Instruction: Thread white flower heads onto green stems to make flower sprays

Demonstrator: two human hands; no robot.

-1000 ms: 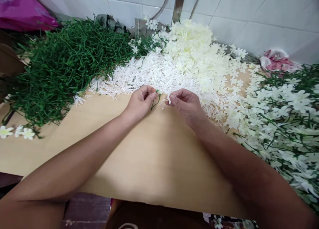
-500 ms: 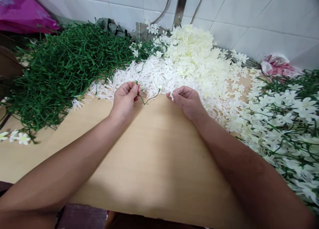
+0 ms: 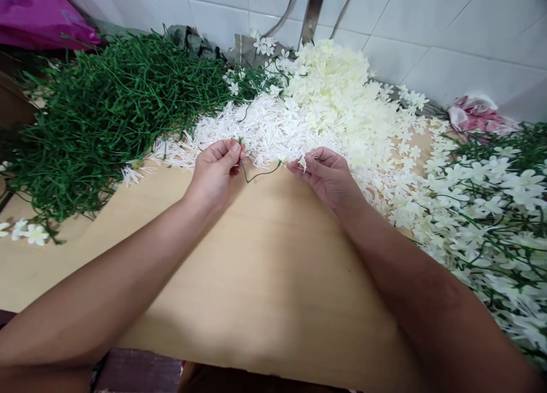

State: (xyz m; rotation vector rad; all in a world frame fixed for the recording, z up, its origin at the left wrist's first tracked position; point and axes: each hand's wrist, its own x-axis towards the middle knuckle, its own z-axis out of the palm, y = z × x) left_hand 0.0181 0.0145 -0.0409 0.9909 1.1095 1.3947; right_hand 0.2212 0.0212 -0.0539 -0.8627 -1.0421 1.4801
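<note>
My left hand (image 3: 217, 168) pinches a thin green artificial stem (image 3: 248, 180) near one end between thumb and fingers. The stem sags in a curve to the right, and its far tip carries a small pale piece close to my right fingertips. My right hand (image 3: 327, 174) is closed in a pinch on a small white artificial flower (image 3: 302, 163). Just behind both hands lies a heap of white, thread-like stamens (image 3: 265, 128). Both hands hover over the near edge of that heap, above a tan board (image 3: 256, 256).
Green stems (image 3: 123, 108) are piled at the left. Cream petals (image 3: 337, 91) are heaped at the back, against a tiled wall (image 3: 419, 17). White flowers on stems (image 3: 491, 222) spread along the right. A magenta bag (image 3: 43, 17) sits at the far left corner.
My right hand has shifted slightly right, and the flower in its fingers is turned differently. The stem's free tip has moved right, staying near the right fingertips. My left hand keeps its pinch.
</note>
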